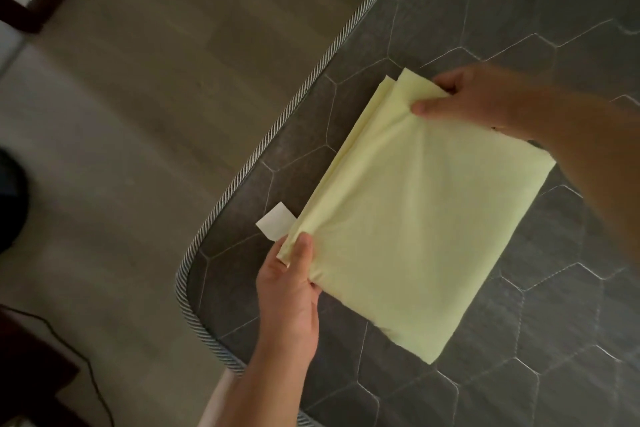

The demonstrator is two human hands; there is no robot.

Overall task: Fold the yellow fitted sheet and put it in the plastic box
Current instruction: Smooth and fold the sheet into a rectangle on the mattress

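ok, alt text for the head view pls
Two bare hands grip a folded yellow fitted sheet on a dark hexagon-quilted mattress: left hand at the near corner, right hand at the far one. No plastic box visible.

The sheet (pixel 415 218) pinched between the left hand (pixel 291 291) and the right hand (pixel 481 104) is a plain pale yellow, with no print. Under both hands the mattress (pixel 519 28) is dark grey, quilted in a pattern of hexagons with lighter grey stitching. Its edge piping (pixel 273 135), beyond the left hand, is striped grey and white. A white tag (pixel 276 225) shows just above the left thumb. The floor (pixel 138 114) further out is dull grey-brown.
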